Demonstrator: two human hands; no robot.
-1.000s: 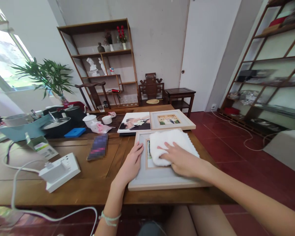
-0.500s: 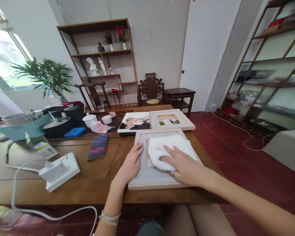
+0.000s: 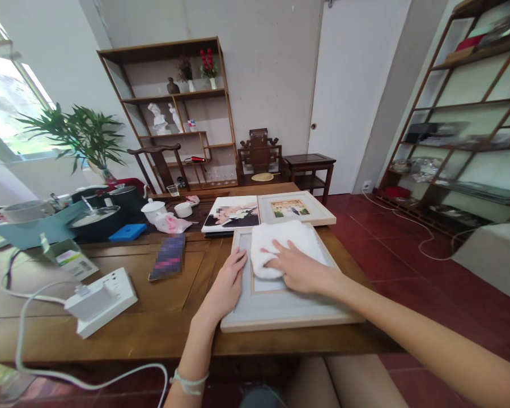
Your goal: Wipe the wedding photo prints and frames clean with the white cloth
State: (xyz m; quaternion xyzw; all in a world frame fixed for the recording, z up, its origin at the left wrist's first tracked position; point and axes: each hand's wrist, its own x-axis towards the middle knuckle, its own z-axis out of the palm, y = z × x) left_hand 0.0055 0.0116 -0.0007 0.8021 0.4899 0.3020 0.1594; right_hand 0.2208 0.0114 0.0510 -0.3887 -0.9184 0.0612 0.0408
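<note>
A light wooden picture frame (image 3: 289,324) with a pale grey mat lies flat at the table's front edge. My left hand (image 3: 227,281) rests on its left border, fingers stretched out flat over the mat. Under my right hand (image 3: 300,267) is a fluffy white cloth (image 3: 263,238), pressed against the upper middle of the frame. The right fingers are partly spread over the cloth, with some bent into it. The cloth hides most of the picture area; a strip of the inner border shows below it.
Behind the frame lie a second framed photo (image 3: 318,205) and a black-and-white photo panel (image 3: 230,212). A wooden table (image 3: 161,334) carries a white power strip (image 3: 106,303) with cable, a blurred purple item (image 3: 169,256), a blue box (image 3: 127,232), a white teapot (image 3: 153,209) and pots.
My right hand has moved the white cloth up and slightly left over the frame, uncovering the lower inner border. My left hand stays on the left border.
</note>
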